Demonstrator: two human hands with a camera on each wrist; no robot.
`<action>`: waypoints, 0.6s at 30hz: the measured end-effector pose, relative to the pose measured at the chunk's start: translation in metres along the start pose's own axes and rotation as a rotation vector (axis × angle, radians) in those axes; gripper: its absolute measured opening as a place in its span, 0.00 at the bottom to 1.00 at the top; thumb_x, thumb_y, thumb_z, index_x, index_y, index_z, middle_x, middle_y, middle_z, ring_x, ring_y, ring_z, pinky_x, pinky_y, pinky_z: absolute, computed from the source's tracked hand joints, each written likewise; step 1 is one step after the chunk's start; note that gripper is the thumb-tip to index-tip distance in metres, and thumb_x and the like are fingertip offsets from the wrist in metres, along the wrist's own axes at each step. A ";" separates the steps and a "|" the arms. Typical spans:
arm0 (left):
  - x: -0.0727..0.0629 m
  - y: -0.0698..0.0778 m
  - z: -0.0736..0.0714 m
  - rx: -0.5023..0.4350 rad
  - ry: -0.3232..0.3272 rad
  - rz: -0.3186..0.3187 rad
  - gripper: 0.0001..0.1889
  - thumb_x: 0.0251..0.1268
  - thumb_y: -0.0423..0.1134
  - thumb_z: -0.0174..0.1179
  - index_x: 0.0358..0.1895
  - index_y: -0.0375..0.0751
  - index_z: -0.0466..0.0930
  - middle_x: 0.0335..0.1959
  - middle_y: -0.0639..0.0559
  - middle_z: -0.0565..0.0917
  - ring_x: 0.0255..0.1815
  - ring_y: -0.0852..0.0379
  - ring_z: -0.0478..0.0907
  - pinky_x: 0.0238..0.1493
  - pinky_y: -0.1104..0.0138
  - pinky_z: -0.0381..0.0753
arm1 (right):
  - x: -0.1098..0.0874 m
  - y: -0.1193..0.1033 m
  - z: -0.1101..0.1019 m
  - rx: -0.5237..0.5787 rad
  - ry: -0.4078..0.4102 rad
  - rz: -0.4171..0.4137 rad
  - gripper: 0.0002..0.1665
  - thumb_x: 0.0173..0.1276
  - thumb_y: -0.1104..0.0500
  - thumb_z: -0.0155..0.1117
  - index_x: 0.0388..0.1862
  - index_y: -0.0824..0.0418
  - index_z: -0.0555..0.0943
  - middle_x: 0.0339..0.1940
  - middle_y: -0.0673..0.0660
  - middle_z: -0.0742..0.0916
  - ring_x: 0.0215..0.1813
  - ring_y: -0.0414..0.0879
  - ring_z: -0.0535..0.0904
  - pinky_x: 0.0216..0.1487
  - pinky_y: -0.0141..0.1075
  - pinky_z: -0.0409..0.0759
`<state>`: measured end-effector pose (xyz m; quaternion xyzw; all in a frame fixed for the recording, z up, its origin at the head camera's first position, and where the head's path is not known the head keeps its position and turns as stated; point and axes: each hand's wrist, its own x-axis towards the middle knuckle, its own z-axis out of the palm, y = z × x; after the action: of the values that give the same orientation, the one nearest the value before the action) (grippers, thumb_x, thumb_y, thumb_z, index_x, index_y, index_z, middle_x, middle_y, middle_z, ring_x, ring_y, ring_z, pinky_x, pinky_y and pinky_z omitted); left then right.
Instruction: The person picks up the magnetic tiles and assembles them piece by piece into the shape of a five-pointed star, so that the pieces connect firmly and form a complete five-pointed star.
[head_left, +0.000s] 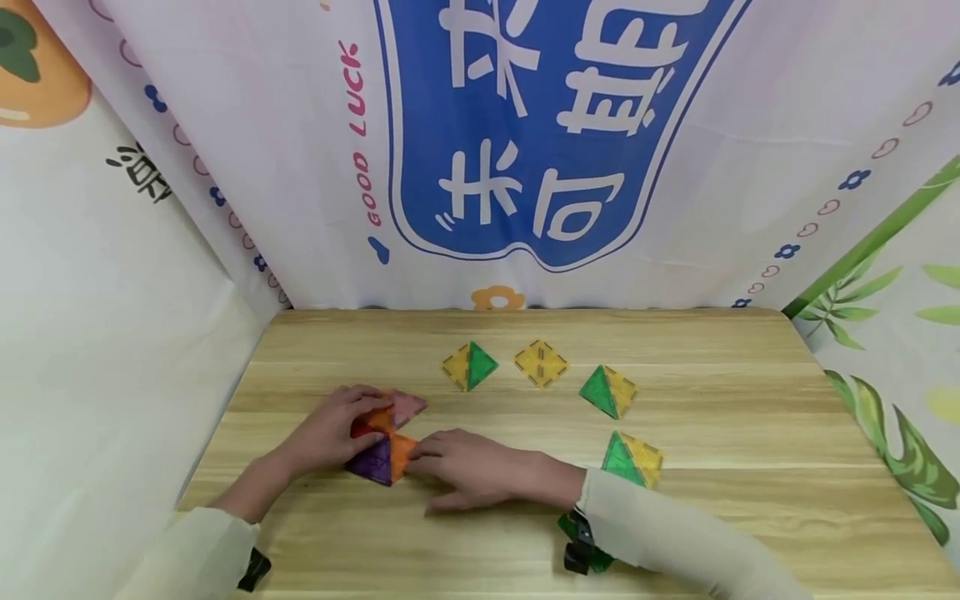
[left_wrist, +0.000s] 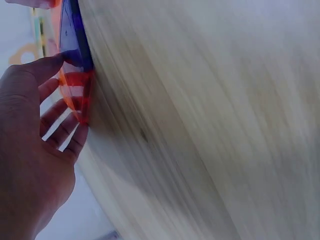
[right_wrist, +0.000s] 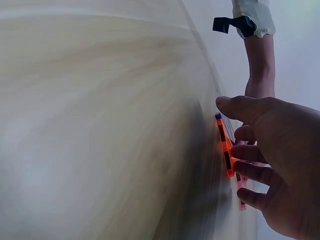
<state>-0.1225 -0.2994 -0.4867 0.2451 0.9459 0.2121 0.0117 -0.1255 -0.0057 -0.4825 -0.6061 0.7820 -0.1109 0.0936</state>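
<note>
On the left of the table lies a cluster of see-through magnetic tiles. Its parts are a purple triangle [head_left: 371, 463], a small orange triangle [head_left: 401, 455], a second orange tile [head_left: 380, 418], a pink tile [head_left: 407, 407] and a red tile [left_wrist: 76, 82]. My left hand [head_left: 337, 427] rests along the cluster's left side, thumb by the purple triangle and fingers spread against the red and orange tiles, covering part of them. From the right, my right hand [head_left: 476, 468] touches the small orange triangle's edge with bent fingertips, thumb held apart.
Across the table [head_left: 697, 533] runs a curve of paired tiles: a yellow-green pair [head_left: 469, 367], a yellow pair [head_left: 541, 363], a green-yellow pair [head_left: 608, 392] and another green-yellow pair [head_left: 632, 460]. My right forearm partly hides green tiles [head_left: 602, 560]. A printed curtain [head_left: 315, 167] hangs behind.
</note>
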 end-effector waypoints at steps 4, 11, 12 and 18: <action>0.005 0.015 0.008 0.010 -0.019 0.031 0.29 0.64 0.39 0.76 0.68 0.39 0.82 0.63 0.41 0.80 0.63 0.41 0.78 0.64 0.45 0.80 | -0.022 0.002 -0.001 0.004 0.015 -0.002 0.34 0.80 0.39 0.62 0.76 0.55 0.77 0.73 0.52 0.80 0.76 0.44 0.73 0.78 0.39 0.69; 0.010 0.038 0.018 0.046 -0.053 0.086 0.28 0.65 0.46 0.76 0.67 0.40 0.83 0.62 0.44 0.80 0.63 0.45 0.77 0.64 0.47 0.80 | -0.060 0.013 -0.001 0.006 0.053 0.007 0.29 0.80 0.41 0.62 0.71 0.54 0.81 0.71 0.52 0.82 0.74 0.44 0.75 0.76 0.40 0.73; 0.011 0.041 0.019 0.043 -0.062 0.098 0.28 0.66 0.47 0.75 0.66 0.40 0.83 0.65 0.43 0.79 0.65 0.44 0.76 0.65 0.46 0.79 | -0.065 0.014 -0.002 0.010 0.059 0.012 0.28 0.80 0.41 0.63 0.71 0.54 0.81 0.71 0.52 0.82 0.74 0.44 0.75 0.76 0.41 0.73; 0.016 0.058 0.028 0.005 -0.077 0.146 0.29 0.69 0.51 0.73 0.66 0.38 0.82 0.72 0.43 0.77 0.72 0.43 0.73 0.70 0.44 0.76 | -0.095 0.028 -0.005 0.004 0.120 0.030 0.24 0.79 0.44 0.65 0.65 0.54 0.85 0.68 0.53 0.83 0.72 0.46 0.77 0.73 0.43 0.76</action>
<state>-0.1065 -0.2353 -0.4875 0.3215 0.9249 0.2003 0.0318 -0.1292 0.0934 -0.4851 -0.5862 0.7951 -0.1474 0.0494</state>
